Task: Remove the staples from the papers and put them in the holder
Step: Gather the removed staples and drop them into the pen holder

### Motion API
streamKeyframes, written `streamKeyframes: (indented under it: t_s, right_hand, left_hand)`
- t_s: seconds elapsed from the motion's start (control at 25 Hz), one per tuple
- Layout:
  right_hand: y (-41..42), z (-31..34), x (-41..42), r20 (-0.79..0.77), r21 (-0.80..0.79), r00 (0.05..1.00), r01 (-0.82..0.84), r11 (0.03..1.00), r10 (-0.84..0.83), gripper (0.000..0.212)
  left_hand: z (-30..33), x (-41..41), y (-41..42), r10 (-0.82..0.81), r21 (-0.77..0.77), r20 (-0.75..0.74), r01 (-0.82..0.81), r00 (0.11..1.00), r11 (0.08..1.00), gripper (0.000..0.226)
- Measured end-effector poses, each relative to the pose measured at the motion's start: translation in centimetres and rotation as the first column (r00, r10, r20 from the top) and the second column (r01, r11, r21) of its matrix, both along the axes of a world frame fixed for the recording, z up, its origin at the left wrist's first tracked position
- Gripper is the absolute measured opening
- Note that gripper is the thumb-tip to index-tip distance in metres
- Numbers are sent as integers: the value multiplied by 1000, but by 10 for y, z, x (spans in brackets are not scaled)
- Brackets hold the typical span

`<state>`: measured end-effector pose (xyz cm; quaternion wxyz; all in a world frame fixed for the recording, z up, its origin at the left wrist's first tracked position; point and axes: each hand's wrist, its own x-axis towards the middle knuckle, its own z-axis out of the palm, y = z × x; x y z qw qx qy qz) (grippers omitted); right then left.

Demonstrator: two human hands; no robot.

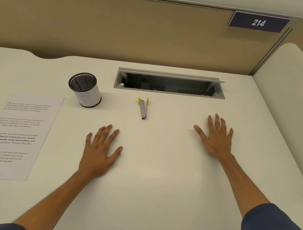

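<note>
Your fingers are straight and spread on both sides — the left hand (100, 151) lies flat, palm down, on the white desk (159, 189), holding nothing, and the right hand (216, 137) lies flat too, fingers fanned apart, a little farther forward. Between them and just ahead sits the staple remover (143, 108), grey with yellow grips, its tip pointing back toward you, touched by neither hand. Off to your left the printed papers (17, 136) lie flat near the desk edge, well apart from your left hand — whether a staple is in them cannot be told from here. Just beyond the papers' far corner stands the holder (87, 91), a round mesh cup, upright. Behind the remover there is an open cable tray (170, 83) set into the desk, and up on the partition a sign (258, 22) reads 214.
</note>
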<state>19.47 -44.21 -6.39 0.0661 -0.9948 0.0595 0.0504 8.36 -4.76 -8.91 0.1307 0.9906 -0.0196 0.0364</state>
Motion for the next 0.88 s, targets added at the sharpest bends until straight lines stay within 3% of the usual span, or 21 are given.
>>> streamKeyframes:
  t_s: [0.28, 0.36, 0.52, 0.64, 0.88]
  right_hand:
    - [12, -3, 1, -78, 29, 997, 21, 999, -19, 85]
    - [7, -2, 7, -13, 54, 1000, 7, 999, -7, 73]
    - [-13, 3, 24, 179, 297, 984, -49, 953, -5, 43]
    - [-22, 10, 38, 196, 436, 981, -86, 896, -1, 28]
    - [-24, 19, 55, 191, 456, 979, -151, 877, 69, 20]
  left_hand:
    - [-1, 0, 1, -2, 6, 6, 2, 1000, 1000, 64]
    - [-1, 0, 1, -2, 8, 4, 2, 1000, 1000, 64]
    - [0, 0, 0, -3, 12, 5, 3, 1000, 1000, 64]
    - [0, 0, 1, -3, 9, 6, 3, 1000, 1000, 64]
    - [0, 0, 1, -1, 8, 0, 1, 1000, 1000, 65]
